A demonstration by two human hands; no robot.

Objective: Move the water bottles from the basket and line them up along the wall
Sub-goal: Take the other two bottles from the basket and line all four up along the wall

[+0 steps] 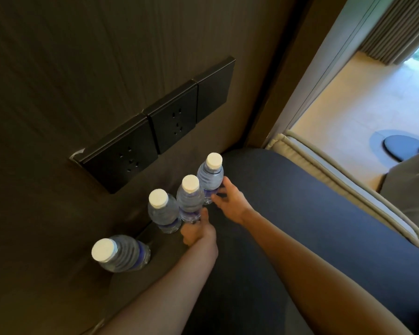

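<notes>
- Four water bottles stand upright on the dark tabletop, in a row along its back edge where it meets the brown wall below the black sockets.
- The step in hand looks like the lining-up itself: both hands are setting or straightening the two bottles at the right end of the row.
- The left hand is closed around the lower part of the third bottle, fingers wrapped on its base.
- The right hand has its fingers half spread against the side of the end bottle, touching it near the blue label; whether it grips or only steadies it I cannot tell.
- The second bottle stands just beside the held one, touching or nearly so; the first bottle stands apart, further left along the wall.
- No basket is in view, so how many bottles remain cannot be told.
- The next move likely calls for letting go gently so neither bottle tips, and perhaps evening the gap to the first bottle.
</notes>
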